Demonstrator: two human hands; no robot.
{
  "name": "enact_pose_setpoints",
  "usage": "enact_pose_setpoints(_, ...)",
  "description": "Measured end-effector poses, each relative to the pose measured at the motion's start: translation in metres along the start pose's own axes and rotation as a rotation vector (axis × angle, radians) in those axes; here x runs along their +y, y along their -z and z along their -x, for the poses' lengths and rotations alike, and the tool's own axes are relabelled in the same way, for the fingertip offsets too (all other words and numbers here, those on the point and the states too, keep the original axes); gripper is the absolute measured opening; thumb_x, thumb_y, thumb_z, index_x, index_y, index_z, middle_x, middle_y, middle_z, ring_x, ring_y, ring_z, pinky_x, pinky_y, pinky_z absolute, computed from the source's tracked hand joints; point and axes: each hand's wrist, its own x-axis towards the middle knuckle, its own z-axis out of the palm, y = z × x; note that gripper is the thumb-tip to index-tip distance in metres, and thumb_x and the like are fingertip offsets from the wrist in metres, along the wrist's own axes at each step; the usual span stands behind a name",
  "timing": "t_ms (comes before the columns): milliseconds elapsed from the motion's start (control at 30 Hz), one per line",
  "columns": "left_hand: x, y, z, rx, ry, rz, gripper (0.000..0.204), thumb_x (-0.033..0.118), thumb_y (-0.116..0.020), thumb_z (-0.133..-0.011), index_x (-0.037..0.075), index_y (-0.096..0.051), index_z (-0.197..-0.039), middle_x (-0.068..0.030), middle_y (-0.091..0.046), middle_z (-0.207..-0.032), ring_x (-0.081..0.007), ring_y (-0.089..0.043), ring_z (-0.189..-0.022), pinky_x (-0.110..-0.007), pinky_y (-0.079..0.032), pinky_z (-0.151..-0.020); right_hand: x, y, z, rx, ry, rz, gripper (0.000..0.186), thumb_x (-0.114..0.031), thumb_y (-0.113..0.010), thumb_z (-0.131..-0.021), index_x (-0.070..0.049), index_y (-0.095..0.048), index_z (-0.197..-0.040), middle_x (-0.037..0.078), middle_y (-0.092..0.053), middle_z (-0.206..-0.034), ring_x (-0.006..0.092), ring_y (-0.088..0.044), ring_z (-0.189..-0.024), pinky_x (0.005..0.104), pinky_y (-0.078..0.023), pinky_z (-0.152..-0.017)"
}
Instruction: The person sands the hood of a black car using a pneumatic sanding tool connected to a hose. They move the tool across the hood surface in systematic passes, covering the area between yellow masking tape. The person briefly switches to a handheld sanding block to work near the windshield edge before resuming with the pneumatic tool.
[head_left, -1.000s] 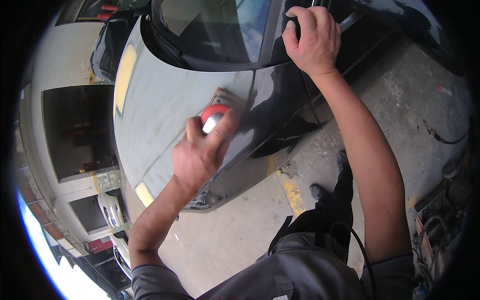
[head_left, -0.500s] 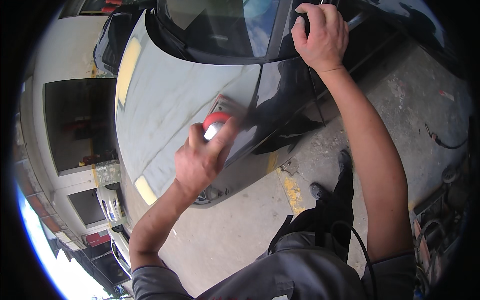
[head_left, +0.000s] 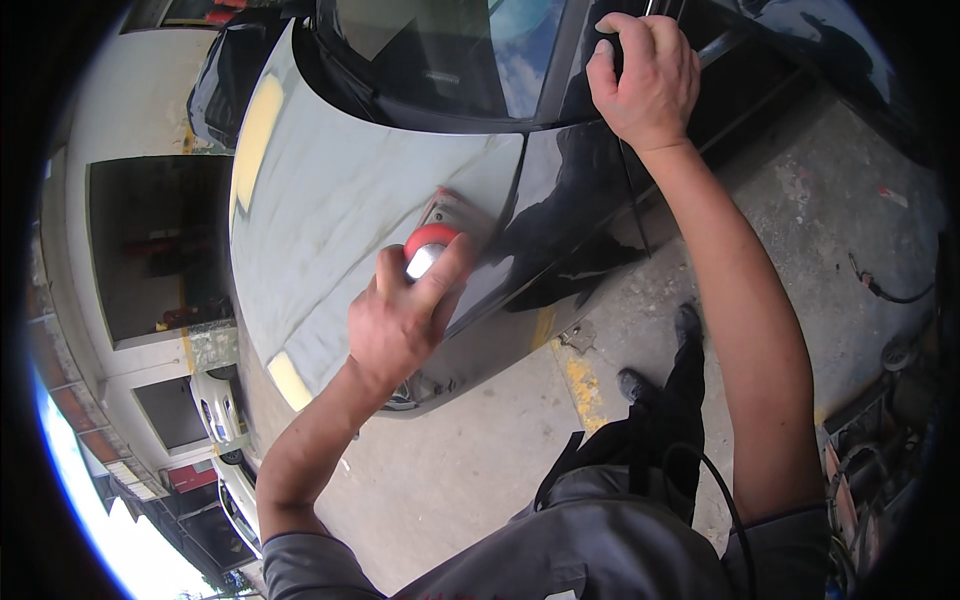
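Observation:
My left hand point(head_left: 395, 315) is closed around a power sander point(head_left: 430, 240) with a red collar and a silver top. The sander's pad lies on the car's hood point(head_left: 340, 210), close to its right edge. Dull pale grey covers the hood, with darker streaks and yellowish patches point(head_left: 262, 125) along its far-left edge. Up and to the right, my right hand point(head_left: 648, 85) has its fingers curled over a dark part of the car beside the windshield point(head_left: 440, 60). Exactly what those fingers grip is partly hidden.
A glossy black fender point(head_left: 560, 190) runs right of the hood. On the concrete floor point(head_left: 450, 460) is a worn yellow line point(head_left: 583, 390). An air hose end point(head_left: 875, 280) lies at right, near a cart with hoses point(head_left: 860, 460). White cars point(head_left: 218, 405) stand far left.
The sander and my left hand have shifted very slightly left. My right hand keeps its place on the car, and the view has moved a little.

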Motion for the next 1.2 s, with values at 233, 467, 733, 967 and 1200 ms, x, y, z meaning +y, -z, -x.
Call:
enact_pose_setpoints(233, -0.004, -0.005, -0.024, 0.008, -0.008, 0.015, 0.072, 0.022, -0.086, -0.091, 0.035, -0.058, -0.156, -0.0164, -0.059, -0.111, -0.0325, -0.068, -0.075, -0.044, -0.060, -0.058, -0.008, 0.003, -0.002, -0.015, -0.024, -0.013, 0.025, -0.024, -0.076, -0.088, -0.025, -0.071, -0.113, 0.000, -0.059, -0.106, 0.0263, -0.065, -0.100, 0.0450, -0.051, -0.086)
enact_pose_setpoints(467, -0.015, -0.005, -0.046, 0.082, 0.013, 0.023, 0.061, 0.026, -0.080, -0.098, 0.042, -0.057, -0.153, -0.0163, -0.060, -0.109, -0.0304, -0.069, -0.076, -0.041, -0.058, -0.054, -0.004, 0.001, -0.002, 0.003, -0.020, -0.035, 0.029, -0.024, -0.078, -0.086, -0.027, -0.069, -0.113, -0.002, -0.058, -0.107, 0.0256, -0.064, -0.099, 0.0446, -0.050, -0.086)
enact_pose_setpoints(733, -0.013, -0.009, -0.015, 0.005, -0.086, 0.051, 0.076, 0.023, -0.088, -0.089, 0.035, -0.057, -0.158, -0.0172, -0.060, -0.114, -0.0331, -0.070, -0.079, -0.044, -0.060, -0.060, -0.004, 0.001, -0.002, -0.001, -0.021, -0.033, 0.028, -0.025, -0.077, -0.087, -0.027, -0.070, -0.113, -0.002, -0.058, -0.107, 0.0256, -0.064, -0.100, 0.0446, -0.050, -0.086)
enact_pose_setpoints(967, -0.026, -0.004, -0.039, 0.035, 0.006, 0.021, 0.074, 0.023, -0.087, -0.090, 0.035, -0.058, -0.157, -0.0162, -0.060, -0.112, -0.0329, -0.069, -0.079, -0.044, -0.061, -0.061, -0.002, -0.001, -0.001, 0.001, -0.014, -0.021, 0.030, -0.024, -0.078, -0.086, -0.027, -0.070, -0.115, -0.002, -0.058, -0.107, 0.0251, -0.064, -0.101, 0.0441, -0.050, -0.086)
enact_pose_setpoints(1200, -0.027, -0.010, -0.046, 0.085, -0.003, 0.040, 0.072, 0.024, -0.087, -0.091, 0.036, -0.058, -0.156, -0.0161, -0.060, -0.112, -0.0326, -0.070, -0.079, -0.044, -0.061, -0.061, -0.005, -0.003, -0.003, 0.004, -0.001, -0.014, 0.029, -0.023, -0.077, -0.086, -0.026, -0.070, -0.114, -0.002, -0.058, -0.107, 0.0248, -0.064, -0.101, 0.0435, -0.050, -0.085)
